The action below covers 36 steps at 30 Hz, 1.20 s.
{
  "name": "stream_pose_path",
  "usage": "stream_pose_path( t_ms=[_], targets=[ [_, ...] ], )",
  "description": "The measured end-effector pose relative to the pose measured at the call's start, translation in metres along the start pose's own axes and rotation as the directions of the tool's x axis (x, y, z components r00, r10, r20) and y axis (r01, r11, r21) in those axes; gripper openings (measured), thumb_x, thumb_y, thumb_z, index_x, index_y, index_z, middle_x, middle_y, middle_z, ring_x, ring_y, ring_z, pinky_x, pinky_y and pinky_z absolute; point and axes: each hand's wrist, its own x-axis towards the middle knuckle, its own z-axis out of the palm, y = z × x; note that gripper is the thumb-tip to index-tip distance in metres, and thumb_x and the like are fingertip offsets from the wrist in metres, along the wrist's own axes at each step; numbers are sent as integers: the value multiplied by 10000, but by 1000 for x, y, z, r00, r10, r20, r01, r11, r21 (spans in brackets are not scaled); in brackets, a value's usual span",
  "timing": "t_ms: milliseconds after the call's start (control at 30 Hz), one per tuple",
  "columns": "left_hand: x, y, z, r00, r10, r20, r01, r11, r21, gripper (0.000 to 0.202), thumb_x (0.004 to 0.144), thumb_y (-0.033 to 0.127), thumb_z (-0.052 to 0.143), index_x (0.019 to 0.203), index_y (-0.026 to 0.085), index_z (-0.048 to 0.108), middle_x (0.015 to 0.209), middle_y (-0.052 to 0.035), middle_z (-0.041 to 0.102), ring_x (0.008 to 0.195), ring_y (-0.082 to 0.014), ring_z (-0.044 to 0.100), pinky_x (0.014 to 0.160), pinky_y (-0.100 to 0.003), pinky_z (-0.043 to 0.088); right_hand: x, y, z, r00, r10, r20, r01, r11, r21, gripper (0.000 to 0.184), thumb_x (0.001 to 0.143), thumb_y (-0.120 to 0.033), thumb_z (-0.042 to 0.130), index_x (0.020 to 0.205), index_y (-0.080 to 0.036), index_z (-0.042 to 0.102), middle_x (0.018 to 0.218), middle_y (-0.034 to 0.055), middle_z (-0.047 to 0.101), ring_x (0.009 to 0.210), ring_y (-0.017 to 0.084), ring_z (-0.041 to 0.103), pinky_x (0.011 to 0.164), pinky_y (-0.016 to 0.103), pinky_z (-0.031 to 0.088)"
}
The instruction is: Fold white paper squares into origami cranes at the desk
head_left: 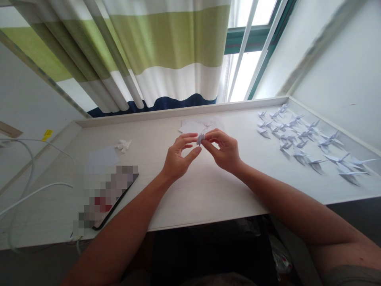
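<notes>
A small folded piece of white paper [200, 139] sits between my hands above the white desk [205, 198]. My right hand [223, 150] pinches it from the right with its fingertips. My left hand [180, 155] holds its left side, with the fingers curved and the thumb below. Much of the paper is hidden by my fingers, so its exact shape cannot be made out. Just behind my fingertips lie several loose white paper sheets [193, 127].
Many folded paper cranes [297, 135] stand at the desk's right end. On the left are crumpled white paper [123, 145], a pale sheet [102, 157], and a blurred-out phone [104, 194]. White cables [29, 190] hang beyond the left edge. A raised rim borders the desk's far side.
</notes>
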Motion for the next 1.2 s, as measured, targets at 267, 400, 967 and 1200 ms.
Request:
stream_pose_path(
  t_ms=[267,400,967,1200],
  targets=[
    [1,-6,2,980,-200,-9,198,974,-112,321,840,429,878,1012,161,836,933,-89,826,815,-195,734,779,-344,614,-2,13,1,993,112,21,-113,991,69,205,942,-381,804,1102,-259,765,944,25,748,856,187,735,780,380,653],
    [3,-4,2,966,-258,-4,255,956,-142,316,809,422,896,987,168,839,919,-79,822,828,-196,732,772,-339,611,0,16,-3,995,-19,96,21,1000,-21,307,996,-338,735,1302,-325,749,1060,43,733,923,194,728,761,369,663],
    [2,-1,0,927,-376,9,375,921,-103,272,807,397,872,935,160,831,871,-78,812,812,-194,729,819,-362,596,8,11,-11,916,-349,198,398,850,-346,111,1030,-185,669,964,-258,722,1056,72,762,1005,246,670,867,439,574],
    [4,0,-2,910,-412,-52,396,898,-191,417,691,459,969,925,146,824,766,-67,789,722,-196,721,821,-398,613,5,9,-9,853,-399,337,506,793,-340,131,1065,-163,612,1053,-251,709,1014,54,802,985,216,714,843,384,546]
  ],
)
